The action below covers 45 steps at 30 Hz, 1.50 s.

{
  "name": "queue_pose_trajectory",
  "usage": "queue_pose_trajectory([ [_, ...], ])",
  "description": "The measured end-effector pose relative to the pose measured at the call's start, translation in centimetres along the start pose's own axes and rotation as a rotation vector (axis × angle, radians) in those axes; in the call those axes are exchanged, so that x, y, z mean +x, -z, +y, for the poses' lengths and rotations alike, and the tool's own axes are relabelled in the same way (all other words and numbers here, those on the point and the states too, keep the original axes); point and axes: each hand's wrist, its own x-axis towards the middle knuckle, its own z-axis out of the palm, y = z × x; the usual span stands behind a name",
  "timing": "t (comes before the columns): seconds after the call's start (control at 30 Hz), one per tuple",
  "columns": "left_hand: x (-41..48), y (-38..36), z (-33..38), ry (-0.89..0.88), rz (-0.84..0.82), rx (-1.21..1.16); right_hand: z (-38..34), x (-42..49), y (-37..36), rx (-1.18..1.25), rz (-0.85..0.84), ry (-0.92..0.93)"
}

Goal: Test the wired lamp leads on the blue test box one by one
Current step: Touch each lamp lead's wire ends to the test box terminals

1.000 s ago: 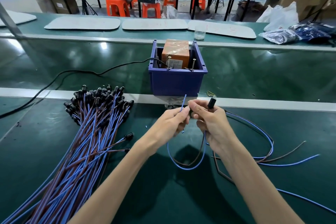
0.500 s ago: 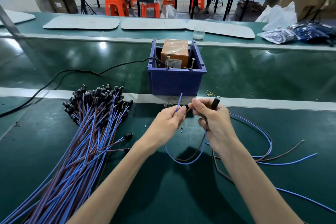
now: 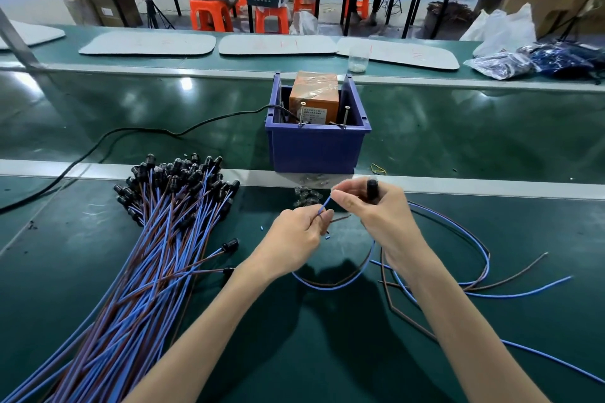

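The blue test box (image 3: pixel 316 149) stands on the green belt ahead of me, with an orange unit (image 3: pixel 313 96) inside and two metal pins at its front rim. My left hand (image 3: pixel 296 239) pinches the blue and brown wire ends of one lamp lead (image 3: pixel 330 285). My right hand (image 3: pixel 376 216) grips that lead's black lamp socket (image 3: pixel 372 188) while its thumb and forefinger touch the blue wire tip. The lead's loop hangs below both hands. A big bundle of blue and brown leads (image 3: pixel 154 239) with black sockets lies to the left.
Loose leads (image 3: pixel 474 271) lie on the mat to the right. A black cable (image 3: pixel 131 134) runs from the box to the left. A clear cup (image 3: pixel 357 59) and plastic bags (image 3: pixel 523 59) sit on the far belt. A person sits at a table behind.
Both hands have dropped slightly toward me. The blue wire tip now points at my right thumb instead of straight up, and the brown end shows between the hands.
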Motion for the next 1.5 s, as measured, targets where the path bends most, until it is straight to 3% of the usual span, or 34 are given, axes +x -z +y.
queue_pose_trajectory([
  [0.2, -0.2, 0.0, -0.1, 0.012, -0.023, 0.076, 0.6, 0.2, -0.3, -0.197, -0.017, 0.056],
  [0.3, -0.3, 0.1, 0.0, -0.013, -0.022, 0.051, 1.0, 0.4, -0.2, -0.29, 0.062, 0.068],
  [0.43, -0.3, 0.6, -0.5, -0.01, -0.037, -0.003, 0.9, 1.7, 2.0, -0.007, 0.325, -0.044],
  [0.6, -0.1, 0.6, 0.2, 0.139, 0.101, -0.386, 1.9, 1.5, 2.6, -0.139, 0.162, -0.169],
  [0.7, 0.3, 0.3, 1.1, 0.198, 0.132, -0.657, 2.0, 0.9, 1.2, -0.337, 0.179, -0.052],
  [0.77, 0.3, 0.1, 1.5, 0.189, 0.169, -0.775, 1.8, 0.5, 0.5, -0.194, 0.194, -0.029],
  [0.9, 0.3, -0.2, 2.2, 0.111, 0.285, -0.85, 1.3, -0.3, -0.7, 0.428, 0.084, -0.262],
  [1.03, 0.2, -0.6, 2.9, 0.099, 0.318, -0.96, 1.1, -0.6, -1.5, 0.685, 0.042, -0.325],
  [1.1, 0.2, -0.5, 3.2, 0.118, 0.32, -1.042, 0.9, -0.5, -1.4, 0.666, 0.052, -0.313],
  [1.2, 0.2, -0.1, 3.2, 0.137, 0.369, -1.05, 0.9, -0.2, -0.5, 0.316, 0.049, -0.277],
  [1.37, 0.5, 0.3, 2.9, 0.141, 0.465, -1.01, 0.5, 0.4, 0.9, 0.542, 0.042, -0.384],
  [1.5, 0.7, -0.7, 3.0, 0.141, 0.452, -0.911, 0.3, -0.1, 0.5, 0.428, -0.081, -0.296],
])
